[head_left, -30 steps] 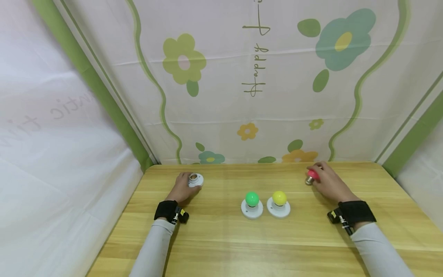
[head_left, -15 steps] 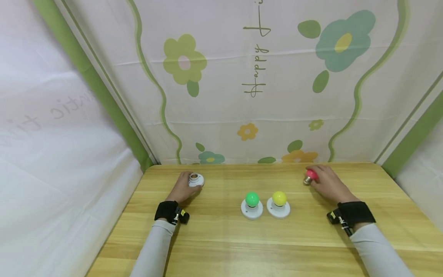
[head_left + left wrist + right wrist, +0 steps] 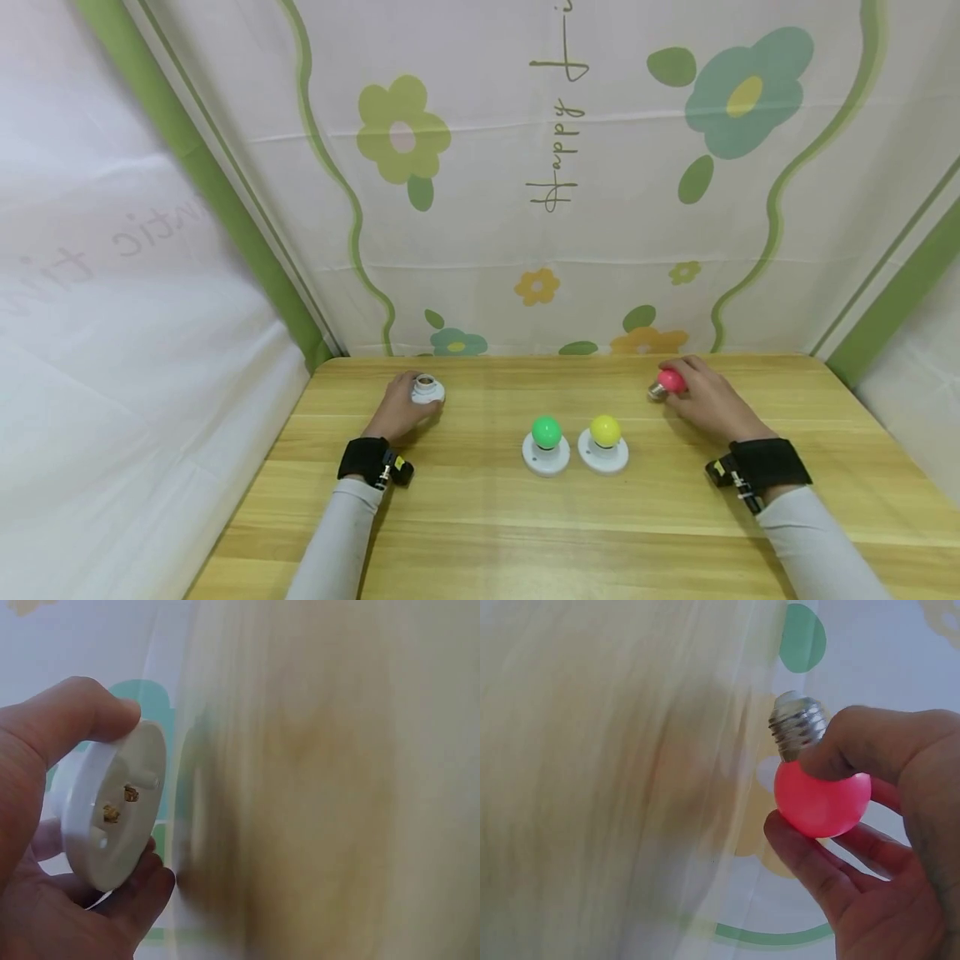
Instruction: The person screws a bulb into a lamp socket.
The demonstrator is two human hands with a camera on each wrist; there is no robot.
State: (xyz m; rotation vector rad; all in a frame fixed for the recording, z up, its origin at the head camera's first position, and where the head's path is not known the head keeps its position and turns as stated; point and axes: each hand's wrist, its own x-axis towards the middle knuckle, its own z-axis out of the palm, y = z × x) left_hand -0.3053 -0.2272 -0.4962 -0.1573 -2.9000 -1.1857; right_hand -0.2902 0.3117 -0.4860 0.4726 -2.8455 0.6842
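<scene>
At the table's far left, my left hand (image 3: 397,408) grips a white round lamp socket (image 3: 428,390) by its rim, thumb on one side and fingers on the other. The left wrist view shows the hollow underside of the socket (image 3: 124,817), raised off the table, with two brass-coloured contacts. My right hand (image 3: 708,400), far right, holds a pink light bulb (image 3: 672,382) between thumb and fingers. Its metal screw base (image 3: 796,724) points left in the head view. Between the hands stand a green bulb (image 3: 547,432) and a yellow bulb (image 3: 605,431), each upright in a white socket.
The wooden table (image 3: 487,533) ends at the back against a white curtain (image 3: 480,225) printed with flowers. Another white cloth wall (image 3: 150,350) runs along the left side. Each wrist wears a black strap with a small camera.
The pink bulb has turned in my right hand, its screw base swinging further left, and shifted slightly left. My left hand has moved slightly right with the socket.
</scene>
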